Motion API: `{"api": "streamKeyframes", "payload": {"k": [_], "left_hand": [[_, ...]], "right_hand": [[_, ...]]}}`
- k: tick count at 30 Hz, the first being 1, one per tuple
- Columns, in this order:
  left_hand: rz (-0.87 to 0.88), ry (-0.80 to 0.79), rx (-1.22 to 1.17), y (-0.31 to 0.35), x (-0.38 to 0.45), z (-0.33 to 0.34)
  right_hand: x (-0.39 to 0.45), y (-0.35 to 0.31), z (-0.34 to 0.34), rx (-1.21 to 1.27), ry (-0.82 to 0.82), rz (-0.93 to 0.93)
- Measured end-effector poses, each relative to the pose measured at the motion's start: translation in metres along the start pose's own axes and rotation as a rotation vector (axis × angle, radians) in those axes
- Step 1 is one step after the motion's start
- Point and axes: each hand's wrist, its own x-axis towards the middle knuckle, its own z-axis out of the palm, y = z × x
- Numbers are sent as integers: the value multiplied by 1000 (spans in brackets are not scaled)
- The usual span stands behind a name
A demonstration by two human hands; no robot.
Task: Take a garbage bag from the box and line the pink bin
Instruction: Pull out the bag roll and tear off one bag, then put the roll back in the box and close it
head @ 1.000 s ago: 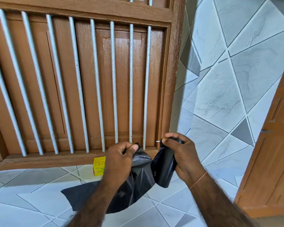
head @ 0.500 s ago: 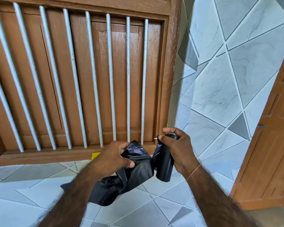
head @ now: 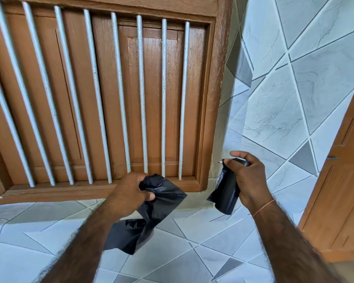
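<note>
Your left hand [head: 131,196] comes first, low and left of centre. Its fingers [head: 148,196] are curled tight around a crumpled, thin black plastic garbage bag [head: 145,219], which bunches out past your knuckles and hangs loose below your wrist toward the pale grey tiled floor [head: 39,252]. A clear gap separates it from what your right hand [head: 247,178] grips: a small, tightly wound roll of black plastic bags [head: 225,189], fingers [head: 240,155] wrapped over its top, its free end dangling beneath your palm. Beyond your fingertips stands a brown wooden panel with white metal bars [head: 102,94].

By the look of it, one bag is torn free. Neither the box nor the pink bin is in view. Next, you likely need to put the roll down, find the bag's open edge and shake it wide.
</note>
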Motion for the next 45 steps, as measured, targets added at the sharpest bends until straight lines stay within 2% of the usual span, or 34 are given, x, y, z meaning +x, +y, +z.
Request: {"api": "streamKeyframes", "payload": {"k": [5,7,9,11,12,14,16,21,23,27,31,34,38,40,43,45], "left_hand": [[51,156,-7,-4,0,-9],[68,251,-194,-1,-2,-7],[59,347,-489,1,-7,-6],[12,368,-731,-5,-13,-3],[-12,360,-766,-11,-17,-2],[-29,290,-607,-26,-20,2],[-10,144,-433,-31,-24,14],[78,-75,-252,-24,-27,52],[101,-117,-270,-18,-26,63],[144,-6,-465,-7,-26,66],[171,68,-514,-8,-25,57],[203,53,-496,-9,-26,47],[192,-19,-509,-8,-25,35],[178,-76,-470,-5,-25,33],[106,-58,-410,-11,-17,30],[75,102,-210,-23,-8,24]], "right_hand": [[6,-2,-10,44,1,-4],[2,-3,-7,142,-18,67],[-2,-2,-2,298,-28,175],[-4,1,1,408,-31,266],[-5,2,2,433,-37,299],[-8,6,5,449,-44,356],[-11,10,10,465,-40,388],[-25,19,37,526,-39,423],[-31,24,48,565,-67,442],[-42,32,61,621,-102,457],[-46,34,52,588,-222,391],[-42,34,35,444,-412,408],[-33,30,15,92,-670,451],[-33,29,13,-47,-749,435],[-35,33,15,-88,-697,368],[-33,39,14,-50,-581,335]]}}
